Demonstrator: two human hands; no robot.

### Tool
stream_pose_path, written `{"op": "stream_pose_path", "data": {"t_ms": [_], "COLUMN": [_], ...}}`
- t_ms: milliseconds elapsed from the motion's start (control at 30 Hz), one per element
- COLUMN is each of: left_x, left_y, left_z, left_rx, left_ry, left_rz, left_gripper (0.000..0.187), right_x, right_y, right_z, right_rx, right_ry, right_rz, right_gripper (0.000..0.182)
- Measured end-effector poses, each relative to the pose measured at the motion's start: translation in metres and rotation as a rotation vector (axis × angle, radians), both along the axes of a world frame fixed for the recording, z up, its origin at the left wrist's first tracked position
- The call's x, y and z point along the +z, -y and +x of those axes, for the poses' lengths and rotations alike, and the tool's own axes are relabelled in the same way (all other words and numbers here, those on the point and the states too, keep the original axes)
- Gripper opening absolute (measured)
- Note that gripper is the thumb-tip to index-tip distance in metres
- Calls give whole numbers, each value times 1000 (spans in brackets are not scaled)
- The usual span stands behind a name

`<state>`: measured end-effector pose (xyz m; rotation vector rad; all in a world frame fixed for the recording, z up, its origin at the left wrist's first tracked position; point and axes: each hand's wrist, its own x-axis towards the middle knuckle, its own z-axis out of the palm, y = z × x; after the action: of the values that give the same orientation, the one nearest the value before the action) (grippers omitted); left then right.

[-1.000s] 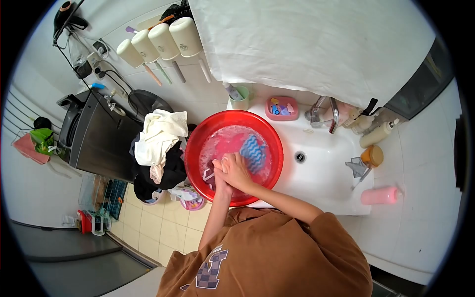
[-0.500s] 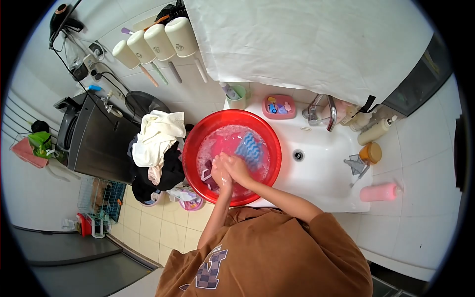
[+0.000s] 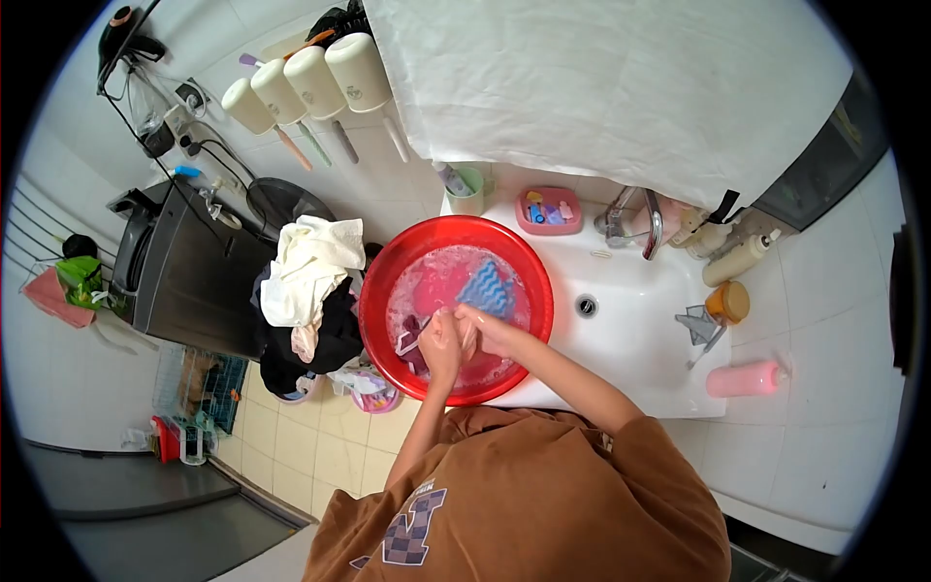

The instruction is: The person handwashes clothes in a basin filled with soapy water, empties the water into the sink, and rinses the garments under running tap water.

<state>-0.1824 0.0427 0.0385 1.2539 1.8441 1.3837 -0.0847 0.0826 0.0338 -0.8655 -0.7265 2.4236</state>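
Observation:
Over a red basin (image 3: 376, 341) of pinkish, foamy water, my left hand (image 3: 441, 341) is curled into a fist. My right hand (image 3: 485, 330) presses against it from the right, its fingers bent. Whatever lies between the palms, if anything, is hidden. A blue cloth with a wavy pattern (image 3: 488, 287) floats just beyond my right hand. Dark maroon fabric (image 3: 412, 335) with a pale strip shows in the water left of my left hand.
The basin rests at the left of a white sink (image 3: 640, 339) with a tap (image 3: 652, 223). A pink soap box (image 3: 547, 210) and a green cup (image 3: 466, 194) stand behind. Piled laundry (image 3: 310, 276) lies left; a pink bottle (image 3: 745, 378) sits right.
My hands have shifted slightly: the left has turned more into a fist, and the right has moved a little to the right. The blue cloth has drifted slightly.

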Motion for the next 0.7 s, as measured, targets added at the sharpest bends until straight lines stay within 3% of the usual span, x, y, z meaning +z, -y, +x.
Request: {"op": "stream_pose_path", "data": {"t_ms": [67,100,200,300,367,533,600,700], "left_x": [2,4,19,26,12,9,15,21], "left_y": [1,1,1,2,-2,1,2,2], "left_z": [1,3,7,2,-2,13,19,20], "left_rx": [-113,-114,-126,-138,-63,-125,-64,-59], "left_ry": [297,298,260,58,-254,-234,-243,-164], "left_rz": [10,8,21,-138,-86,-67,6,-38], "left_gripper": [32,32,40,39,38,34,32,31], "right_x": [13,19,16,0,4,-4,-15,-18], "right_y": [2,3,5,7,11,11,7,11], "right_z": [2,3,3,3,4,-10,-13,-15], "right_rx": [-41,-88,-97,-65,-105,-278,-229,-285], "right_ry": [34,68,-14,-4,8,79,-193,-31], "right_rz": [5,14,-70,-3,-19,-27,147,168], "right_gripper": [25,25,26,27,26,23,24,24]}}
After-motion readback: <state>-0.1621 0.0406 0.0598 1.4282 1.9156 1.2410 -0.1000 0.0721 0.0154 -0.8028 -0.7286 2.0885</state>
